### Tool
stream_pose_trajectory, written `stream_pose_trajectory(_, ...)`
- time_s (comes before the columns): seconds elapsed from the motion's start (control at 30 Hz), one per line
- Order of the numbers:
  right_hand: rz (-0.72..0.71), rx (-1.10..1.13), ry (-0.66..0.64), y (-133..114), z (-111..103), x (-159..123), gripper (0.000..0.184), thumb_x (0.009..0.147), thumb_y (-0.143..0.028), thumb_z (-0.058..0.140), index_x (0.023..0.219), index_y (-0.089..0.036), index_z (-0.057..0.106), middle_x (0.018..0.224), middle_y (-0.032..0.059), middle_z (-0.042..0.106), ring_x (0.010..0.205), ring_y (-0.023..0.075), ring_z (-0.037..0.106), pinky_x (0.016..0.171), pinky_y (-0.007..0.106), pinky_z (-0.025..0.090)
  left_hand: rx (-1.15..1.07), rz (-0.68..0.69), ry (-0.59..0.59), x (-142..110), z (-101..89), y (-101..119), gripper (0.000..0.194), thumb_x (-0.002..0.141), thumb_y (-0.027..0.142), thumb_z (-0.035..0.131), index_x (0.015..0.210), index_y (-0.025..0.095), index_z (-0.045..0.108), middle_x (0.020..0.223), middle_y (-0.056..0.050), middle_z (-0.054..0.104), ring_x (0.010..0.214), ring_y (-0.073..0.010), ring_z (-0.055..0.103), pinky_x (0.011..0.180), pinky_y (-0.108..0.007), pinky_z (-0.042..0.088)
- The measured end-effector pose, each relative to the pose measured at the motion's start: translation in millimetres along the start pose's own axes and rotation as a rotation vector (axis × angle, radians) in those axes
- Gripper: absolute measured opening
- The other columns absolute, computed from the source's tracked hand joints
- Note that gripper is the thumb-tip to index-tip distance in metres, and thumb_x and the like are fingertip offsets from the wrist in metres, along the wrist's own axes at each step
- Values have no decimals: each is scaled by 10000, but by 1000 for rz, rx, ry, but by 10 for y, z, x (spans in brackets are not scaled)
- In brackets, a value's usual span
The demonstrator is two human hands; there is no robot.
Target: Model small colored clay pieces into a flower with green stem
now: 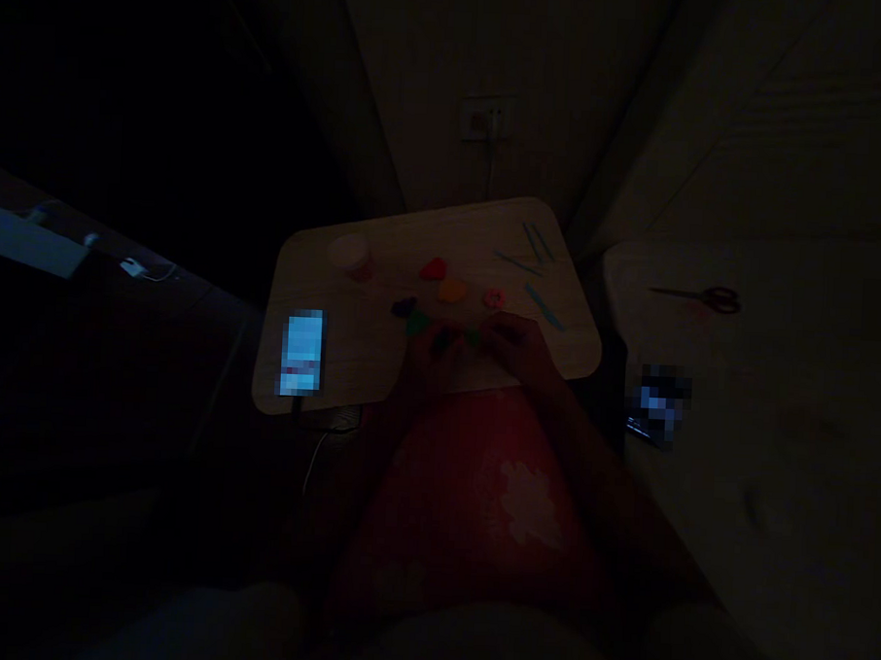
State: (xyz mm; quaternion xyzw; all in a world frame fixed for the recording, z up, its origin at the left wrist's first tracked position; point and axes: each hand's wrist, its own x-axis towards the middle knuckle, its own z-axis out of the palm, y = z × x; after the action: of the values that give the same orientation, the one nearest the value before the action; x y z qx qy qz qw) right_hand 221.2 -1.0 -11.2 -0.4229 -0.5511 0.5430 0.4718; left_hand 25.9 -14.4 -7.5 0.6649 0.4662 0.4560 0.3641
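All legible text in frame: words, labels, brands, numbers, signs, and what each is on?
No readable text anywhere.
Lit screen on the small table: pixelated, illegible.
Second lit screen, far right: pixelated, illegible.
Cup and wall socket: too dark to make out any marking.
Green piece between left hand and right hand: no lettering discernible.

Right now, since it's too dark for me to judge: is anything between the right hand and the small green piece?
Nothing visible: the right hand is right at the small green piece, though the dimness hides whether they touch.
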Motion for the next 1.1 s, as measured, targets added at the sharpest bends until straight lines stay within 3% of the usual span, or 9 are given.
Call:
stream_pose_trajectory(0.13,-13,-17,3,15,3,11,288,824,-481,766,805,-203,691,683,10,682,626,147,608,576,264,475,42,24,-41,14,-7,16,164,894,339,700,828,199,643,828,-18,671,796,-175,616,782,-312,501)
stream_pose_trajectory(0.4,-41,-18,-2,17,24,-3,269,833,-450,762,949,-206,769,795,35,753,695,166,675,654,289,533,25,-4,61,30,-1,13,210,869,366,728,797,201,620,763,-2,646,726,-157,583,708,-288,487)
stream_pose_trajectory(0.67,-102,-169,-34,-50,13,-16,233,882,-419,700,833,-201,767,699,23,730,630,154,624,598,269,473,14,-18,-11,32,-4,25,266,879,416,721,791,205,585,745,14,585,711,-147,531,692,-280,446)
stream_pose_trajectory(0.87,-146,-264,-67,-34,-2,-21,281,909,-445,671,853,-189,773,728,25,722,652,153,604,614,270,443,40,42,-56,35,12,45,319,926,424,674,729,205,553,714,10,539,702,-157,497,690,-300,428)
stream_pose_trajectory(1.1,-141,-277,-76,-48,16,-34,322,883,-505,723,819,-191,753,674,3,651,603,133,521,578,271,372,13,-12,21,55,-28,37,297,891,391,700,705,205,561,691,20,531,677,-147,485,657,-290,414)
